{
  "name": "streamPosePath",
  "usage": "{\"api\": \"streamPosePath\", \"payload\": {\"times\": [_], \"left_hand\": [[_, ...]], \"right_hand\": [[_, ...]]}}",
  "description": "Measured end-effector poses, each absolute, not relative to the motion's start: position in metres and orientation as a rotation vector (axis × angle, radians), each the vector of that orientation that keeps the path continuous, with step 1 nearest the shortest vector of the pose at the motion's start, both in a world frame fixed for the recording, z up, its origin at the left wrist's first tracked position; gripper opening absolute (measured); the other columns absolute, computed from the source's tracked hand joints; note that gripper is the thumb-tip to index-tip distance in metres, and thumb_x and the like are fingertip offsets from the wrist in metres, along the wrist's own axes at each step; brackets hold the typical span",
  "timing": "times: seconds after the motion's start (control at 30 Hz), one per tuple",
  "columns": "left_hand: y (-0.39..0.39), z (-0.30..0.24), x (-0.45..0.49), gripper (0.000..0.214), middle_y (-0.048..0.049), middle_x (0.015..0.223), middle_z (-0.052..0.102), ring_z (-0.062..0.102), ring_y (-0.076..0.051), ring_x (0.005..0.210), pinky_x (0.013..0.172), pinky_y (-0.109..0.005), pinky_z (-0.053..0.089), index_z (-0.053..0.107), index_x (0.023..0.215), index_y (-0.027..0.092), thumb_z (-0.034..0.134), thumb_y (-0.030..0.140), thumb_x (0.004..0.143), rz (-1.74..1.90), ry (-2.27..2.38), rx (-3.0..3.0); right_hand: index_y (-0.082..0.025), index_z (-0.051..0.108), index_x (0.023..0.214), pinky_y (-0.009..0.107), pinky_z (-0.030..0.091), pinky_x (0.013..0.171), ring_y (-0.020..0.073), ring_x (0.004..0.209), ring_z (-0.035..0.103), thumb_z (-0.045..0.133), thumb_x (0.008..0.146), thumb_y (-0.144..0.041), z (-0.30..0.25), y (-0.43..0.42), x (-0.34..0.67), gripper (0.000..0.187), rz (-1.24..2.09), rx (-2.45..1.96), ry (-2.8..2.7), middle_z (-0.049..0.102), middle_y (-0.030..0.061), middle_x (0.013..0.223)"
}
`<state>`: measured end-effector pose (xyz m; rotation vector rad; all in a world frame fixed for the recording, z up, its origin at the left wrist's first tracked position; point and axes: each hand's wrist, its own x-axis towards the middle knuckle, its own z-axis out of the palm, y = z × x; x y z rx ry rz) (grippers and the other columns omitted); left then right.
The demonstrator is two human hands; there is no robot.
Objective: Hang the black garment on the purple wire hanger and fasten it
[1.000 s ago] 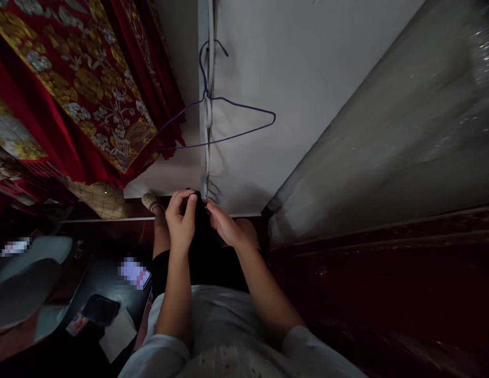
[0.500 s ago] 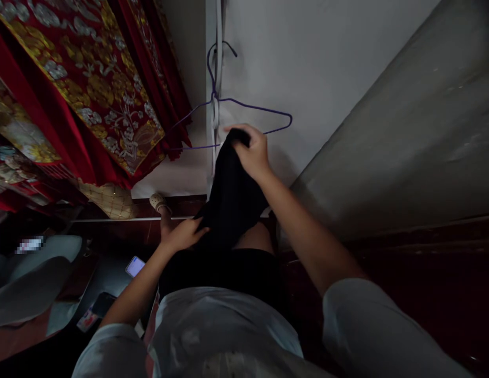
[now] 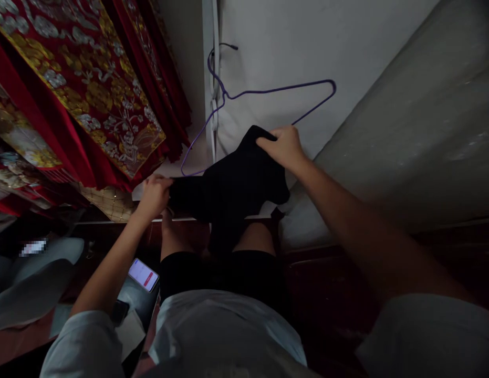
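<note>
A black cloth garment [image 3: 236,184] is stretched between my two hands above my knees; its exact kind is hard to make out in the dim light. My left hand [image 3: 154,198] is closed on its left end. My right hand [image 3: 284,148] pinches its upper right part, thumb on top. A purple wire hanger [image 3: 283,89] tilts behind the garment, its hook up and its right shoulder raised. The lower bar is mostly hidden by the cloth and my right hand, so I cannot tell whether my fingers also hold it.
Red embroidered cloth [image 3: 122,121] hangs at the upper left. A white wall [image 3: 299,42] with a vertical cable stands ahead, and a grey surface [image 3: 417,147] slopes at right. A lit phone [image 3: 144,274] lies left of my legs, near a grey seat [image 3: 35,283].
My left hand has moved up and left, drawing the garment out sideways. My right hand has shifted right. The hanger has tilted, its right end rising and its left end dropping.
</note>
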<state>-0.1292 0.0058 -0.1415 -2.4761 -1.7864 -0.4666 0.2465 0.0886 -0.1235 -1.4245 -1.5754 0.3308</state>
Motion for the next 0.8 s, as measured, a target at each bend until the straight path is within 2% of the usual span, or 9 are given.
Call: {"api": "streamPosePath", "payload": {"times": [0.17, 0.27, 0.33, 0.4, 0.47, 0.53, 0.63, 0.73, 0.8], "left_hand": [[0.037, -0.105, -0.094, 0.034, -0.0094, 0.138, 0.067, 0.057, -0.026, 0.135, 0.119, -0.047, 0.040, 0.069, 0.097, 0.018, 0.038, 0.006, 0.088, -1.098, -1.477, -2.532], [0.059, -0.094, -0.073, 0.024, -0.0110, 0.128, 0.068, 0.060, -0.024, 0.129, 0.117, -0.043, 0.043, 0.064, 0.102, 0.018, 0.041, 0.013, 0.096, -1.377, -1.317, -2.539], [0.075, -0.091, -0.069, 0.019, -0.0106, 0.120, 0.069, 0.063, -0.023, 0.123, 0.116, -0.042, 0.043, 0.060, 0.114, 0.019, 0.047, 0.019, 0.099, -1.504, -1.264, -2.480], [0.091, -0.088, -0.072, 0.022, -0.0102, 0.115, 0.068, 0.064, -0.023, 0.117, 0.114, -0.043, 0.045, 0.059, 0.120, 0.020, 0.051, 0.023, 0.100, -1.540, -1.230, -2.458], [0.101, -0.083, -0.081, 0.021, -0.0106, 0.112, 0.068, 0.065, -0.024, 0.113, 0.111, -0.043, 0.047, 0.063, 0.116, 0.020, 0.050, 0.025, 0.100, -1.500, -1.215, -2.495], [0.106, -0.075, -0.090, 0.020, -0.0109, 0.109, 0.068, 0.065, -0.026, 0.110, 0.107, -0.044, 0.049, 0.066, 0.109, 0.020, 0.049, 0.026, 0.101, -1.448, -1.214, -2.532], [0.105, -0.061, -0.102, 0.020, -0.0111, 0.107, 0.066, 0.063, -0.026, 0.107, 0.103, -0.046, 0.049, 0.068, 0.101, 0.022, 0.049, 0.025, 0.101, -1.363, -1.194, -2.531], [0.105, -0.051, -0.111, 0.018, -0.0101, 0.106, 0.062, 0.059, -0.026, 0.105, 0.100, -0.049, 0.047, 0.067, 0.095, 0.022, 0.052, 0.030, 0.102, -1.337, -1.168, -2.481], [0.110, -0.051, -0.116, 0.019, -0.0072, 0.102, 0.060, 0.057, -0.024, 0.105, 0.099, -0.046, 0.046, 0.064, 0.094, 0.022, 0.060, 0.039, 0.101, -1.452, -1.199, -2.433]], "right_hand": [[-0.023, 0.030, 0.052, 0.026, 0.021, 0.046, 0.0085, 0.050, 0.029, 0.067, 0.085, -0.029, -0.129, 0.077, 0.245, 0.049, 0.420, -1.364, -1.605, 0.027, -0.0043, 0.053], [-0.022, 0.041, 0.057, 0.026, 0.037, 0.050, 0.0123, 0.054, 0.044, 0.063, 0.091, -0.040, -0.142, 0.068, 0.224, 0.044, 0.512, -1.276, -1.621, 0.040, -0.0023, 0.057], [-0.021, 0.058, 0.073, 0.032, 0.053, 0.067, 0.0193, 0.071, 0.062, 0.060, 0.093, -0.040, -0.149, 0.060, 0.210, 0.028, 0.525, -1.187, -1.654, 0.059, 0.0023, 0.071], [-0.021, 0.066, 0.101, 0.043, 0.058, 0.091, 0.0261, 0.099, 0.069, 0.061, 0.093, -0.038, -0.150, 0.051, 0.204, 0.020, 0.451, -1.114, -1.699, 0.071, 0.0081, 0.099], [-0.024, 0.062, 0.126, 0.050, 0.051, 0.110, 0.0296, 0.126, 0.062, 0.061, 0.093, -0.039, -0.143, 0.045, 0.210, 0.036, 0.324, -1.072, -1.724, 0.068, 0.0112, 0.128], [-0.026, 0.056, 0.137, 0.054, 0.043, 0.118, 0.0306, 0.142, 0.050, 0.060, 0.095, -0.041, -0.129, 0.044, 0.230, 0.044, 0.206, -1.064, -1.677, 0.059, 0.0111, 0.144], [-0.024, 0.064, 0.121, 0.055, 0.045, 0.115, 0.0332, 0.140, 0.051, 0.065, 0.094, -0.043, -0.106, 0.050, 0.270, 0.034, 0.161, -1.150, -1.543, 0.065, 0.0112, 0.134], [-0.018, 0.065, 0.084, 0.048, 0.057, 0.094, 0.0299, 0.104, 0.068, 0.076, 0.089, -0.042, -0.087, 0.055, 0.297, 0.026, 0.384, -1.262, -1.494, 0.070, 0.0082, 0.092], [-0.017, 0.062, 0.076, 0.041, 0.058, 0.082, 0.0216, 0.083, 0.067, 0.077, 0.089, -0.042, -0.077, 0.054, 0.298, 0.032, 0.632, -1.206, -1.452, 0.067, 0.0051, 0.079]]}}
